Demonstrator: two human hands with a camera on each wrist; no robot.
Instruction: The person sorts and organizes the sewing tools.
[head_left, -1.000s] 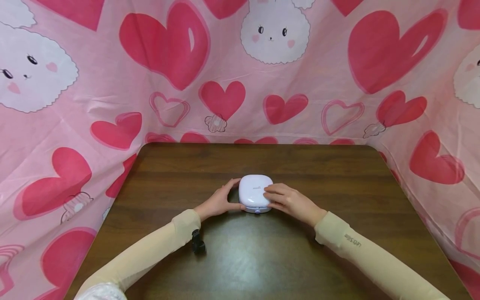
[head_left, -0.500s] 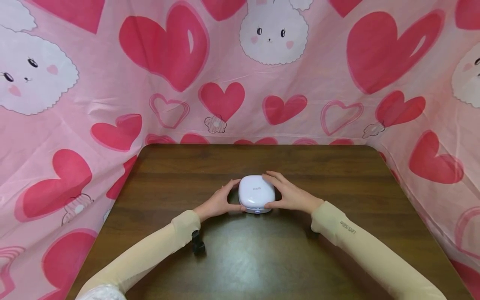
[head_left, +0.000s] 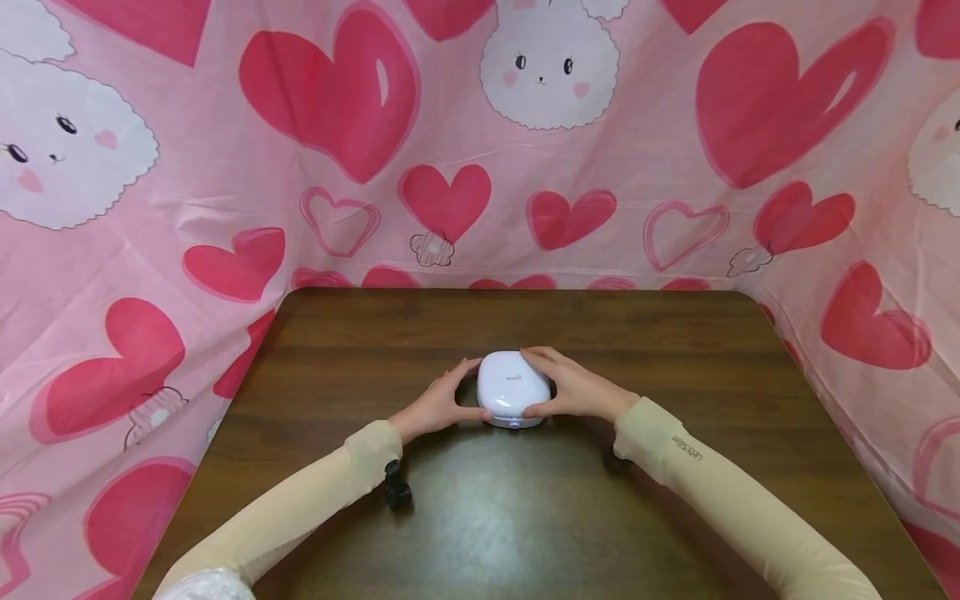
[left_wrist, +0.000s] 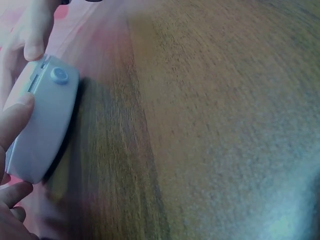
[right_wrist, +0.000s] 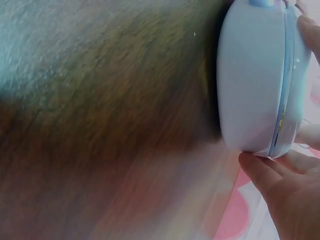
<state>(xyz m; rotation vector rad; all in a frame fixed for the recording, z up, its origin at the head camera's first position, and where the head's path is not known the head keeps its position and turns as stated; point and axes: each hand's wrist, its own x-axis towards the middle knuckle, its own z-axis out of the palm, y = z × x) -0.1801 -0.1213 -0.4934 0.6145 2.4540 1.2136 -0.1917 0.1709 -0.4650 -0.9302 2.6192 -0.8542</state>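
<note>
A glossy white case with rounded corners sits on the table, small print on its lid. Its front carries a round button, and a thin seam runs between lid and base. My left hand holds the left side, thumb at the front corner and fingers along the side and back. On the opposite side, my right hand grips the case, with the thumb at the front right and fingers over the back right corner. In the right wrist view, fingertips touch the case's end, spanning the seam. The lid looks down on the base.
The brown wood-grain table reaches back to a pink cloth printed with hearts and bunnies, which also hangs at both sides. A black wrist mount hangs under the left sleeve, close to the tabletop.
My right hand has shifted from the case's right side, spreading its fingers to the back corner and its thumb to the front. My left hand and the case have stayed in place.
</note>
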